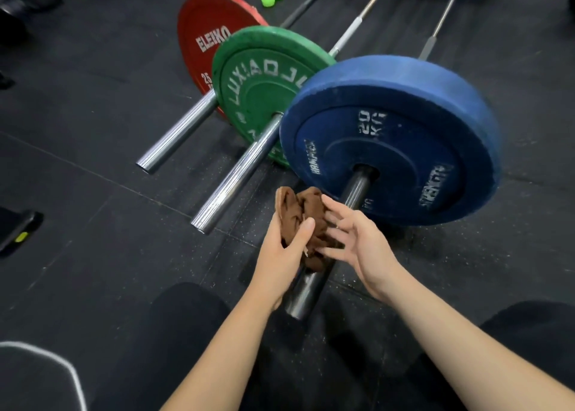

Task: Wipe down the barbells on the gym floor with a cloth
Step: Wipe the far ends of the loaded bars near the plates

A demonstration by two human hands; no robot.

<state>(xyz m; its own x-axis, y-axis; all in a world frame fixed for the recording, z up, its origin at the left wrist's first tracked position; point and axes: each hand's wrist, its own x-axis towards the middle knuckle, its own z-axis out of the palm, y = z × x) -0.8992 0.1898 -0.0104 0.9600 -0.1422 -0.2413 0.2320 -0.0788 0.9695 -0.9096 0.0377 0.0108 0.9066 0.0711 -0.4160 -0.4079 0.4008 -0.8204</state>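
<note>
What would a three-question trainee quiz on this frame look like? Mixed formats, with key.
1. True or false: the left hand grips the brown cloth.
2. Fill in: the blue plate is marked ___ KG.
3. The cloth is held over the barbell sleeve that carries which colour of plate? A red, B green, C blue.
Key: 1 true; 2 20; 3 C.
</note>
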